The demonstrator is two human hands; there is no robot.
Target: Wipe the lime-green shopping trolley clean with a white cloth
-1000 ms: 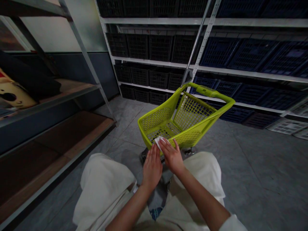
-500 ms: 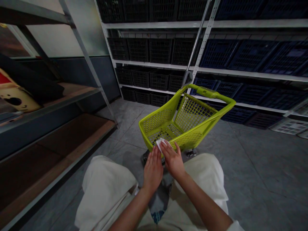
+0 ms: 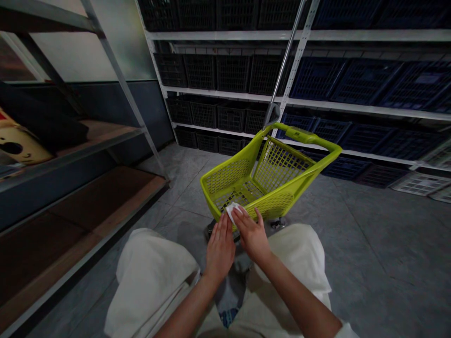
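Little is changing since the earlier frame: the right hand (image 3: 252, 234) is still pressing a white cloth (image 3: 232, 209) on the near rim of the green cart (image 3: 246, 173); the left hand (image 3: 220, 246), flat and open, is resting beside it. Crate-filled shelves (image 3: 317, 61) are standing behind.

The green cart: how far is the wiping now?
Done: cannot tell; no cleaned patch shows. In hand: the right hand presses a white cloth on the near rim of the green cart; the left hand lies flat beside it. Left: apparently the far handle and sides, untouched.
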